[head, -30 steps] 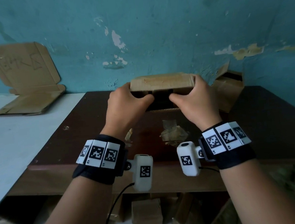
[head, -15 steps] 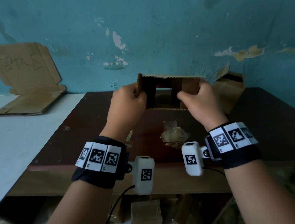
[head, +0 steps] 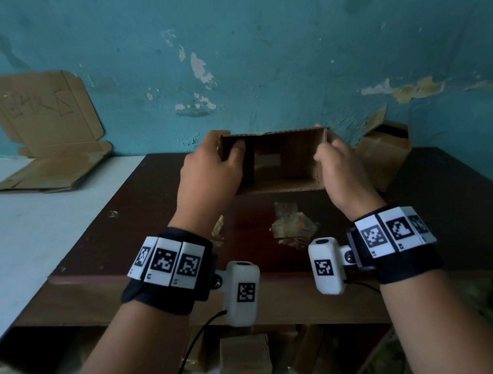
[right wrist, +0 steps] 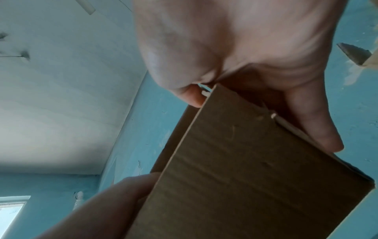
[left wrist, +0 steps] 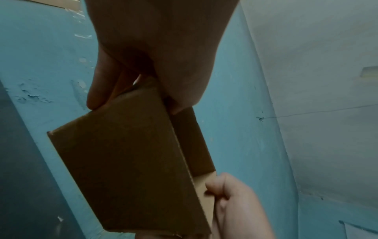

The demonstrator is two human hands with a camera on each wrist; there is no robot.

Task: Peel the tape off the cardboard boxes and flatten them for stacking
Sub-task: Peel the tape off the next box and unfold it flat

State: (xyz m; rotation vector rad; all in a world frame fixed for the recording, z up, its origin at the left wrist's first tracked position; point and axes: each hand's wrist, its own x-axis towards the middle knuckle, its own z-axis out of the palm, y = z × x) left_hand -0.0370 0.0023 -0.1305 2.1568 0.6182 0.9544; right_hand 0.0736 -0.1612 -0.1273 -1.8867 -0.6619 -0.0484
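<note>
Wristbands [head: 168, 262] with black-and-white markers sit nearest the head camera, one on each forearm, above the front edge of a dark wooden table [head: 462, 214]. Crumpled tape scraps [head: 293, 230] lie on the tabletop between the wrists and the raised hands. Beyond them both hands hold a small cardboard box [head: 284, 160] up above the table, its open end turned toward the head camera, so the plain brown inner walls and a paler patch on the far inner face show. The left hand [head: 208, 172] grips the box's left wall, thumb inside and fingers wrapped round the outside. The right hand [head: 341, 173] clasps the right wall, thumb side at the open rim.

Fingers behind the box are hidden from the head camera. The left wrist view shows what that one cannot: the box's smooth outer panel [left wrist: 126, 161], pinched at its upper corner, with the right hand's curled fingers [left wrist: 223, 186] at the far edge. The right wrist view shows another outer face [right wrist: 245, 169], faintly ribbed, with a fingertip [right wrist: 194, 97] pressed at its corner.

Farther back a second open box [head: 384, 152] rests against the peeling teal wall [head: 258, 53], partly covered by the right hand. A flattened carton [head: 46, 128] leans on the wall at far left. Under the table more boxes [head: 244, 358] are dim and partly cut off.
</note>
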